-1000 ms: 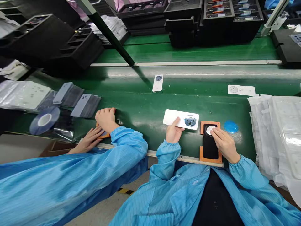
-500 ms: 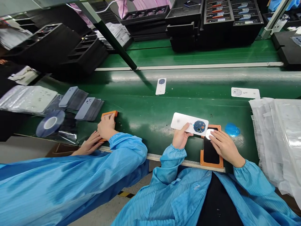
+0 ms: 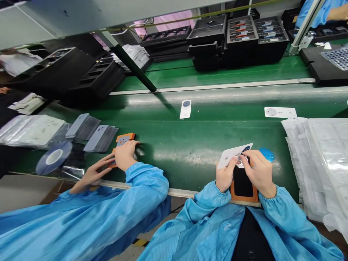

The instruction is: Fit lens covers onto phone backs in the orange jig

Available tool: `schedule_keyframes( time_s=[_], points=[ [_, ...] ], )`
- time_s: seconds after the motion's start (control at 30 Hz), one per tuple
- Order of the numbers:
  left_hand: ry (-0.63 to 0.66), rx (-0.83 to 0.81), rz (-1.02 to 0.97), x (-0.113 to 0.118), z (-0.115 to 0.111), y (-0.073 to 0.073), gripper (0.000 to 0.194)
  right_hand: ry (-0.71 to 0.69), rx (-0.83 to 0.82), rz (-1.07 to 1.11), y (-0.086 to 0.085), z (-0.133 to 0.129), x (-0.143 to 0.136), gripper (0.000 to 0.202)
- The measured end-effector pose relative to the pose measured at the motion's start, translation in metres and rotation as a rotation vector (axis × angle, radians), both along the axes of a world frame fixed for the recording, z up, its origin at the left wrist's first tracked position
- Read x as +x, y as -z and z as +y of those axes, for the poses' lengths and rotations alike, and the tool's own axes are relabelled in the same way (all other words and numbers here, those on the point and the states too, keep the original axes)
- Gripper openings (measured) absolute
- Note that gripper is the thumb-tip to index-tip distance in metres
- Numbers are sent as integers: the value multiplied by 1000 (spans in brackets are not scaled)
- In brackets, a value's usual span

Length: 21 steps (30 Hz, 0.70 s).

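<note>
White phone back panel [image 3: 230,157]: held tilted above green tabletop [image 3: 185,159], partly over far end of orange-framed fixture [image 3: 244,199]. Slants lengthwise away to the right. Pinched closed by plain end in left hand [image 3: 224,177]. At opposite end: right hand [image 3: 259,170], thumb and forefinger nearly together. Same end: camera ring [image 3: 246,149]. Below thumb and forefinger: white disc [image 3: 240,165], partly hidden; cannot tell whether gripped.

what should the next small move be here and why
Probably steady the white card with the left hand: it grips one end, the card is tilted over the orange holder, and the right hand has its fingers bent close to the card's dark round patch. Exactly what they pinch is too small to tell.
</note>
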<state>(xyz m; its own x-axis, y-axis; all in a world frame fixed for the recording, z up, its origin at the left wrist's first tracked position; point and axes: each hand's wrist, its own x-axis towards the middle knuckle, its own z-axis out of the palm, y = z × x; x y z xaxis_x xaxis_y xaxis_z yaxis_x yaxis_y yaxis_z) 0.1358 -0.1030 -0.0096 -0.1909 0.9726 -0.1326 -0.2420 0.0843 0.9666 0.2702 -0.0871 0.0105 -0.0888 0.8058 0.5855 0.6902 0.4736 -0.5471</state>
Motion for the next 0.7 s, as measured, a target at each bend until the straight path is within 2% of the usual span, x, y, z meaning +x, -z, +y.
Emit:
schedule_keyframes(
  time_s=[0.07,0.17,0.27,0.5,0.7],
  points=[
    [-24,-18,-60,2,0,0,46,-5,25,-3,5,-1,-1,17],
    [-49,-61,-188,5,3,1,59,-45,68,-69,13,-6,-2,39],
    [-85,-65,-218,6,5,4,57,-72,83,-120,19,-7,-2,50],
    [-103,-39,-234,7,7,7,53,-105,191,-31,19,-2,0,40],
    [-103,-33,-50,6,4,-3,50,-81,151,57,12,2,3,22]
  ],
)
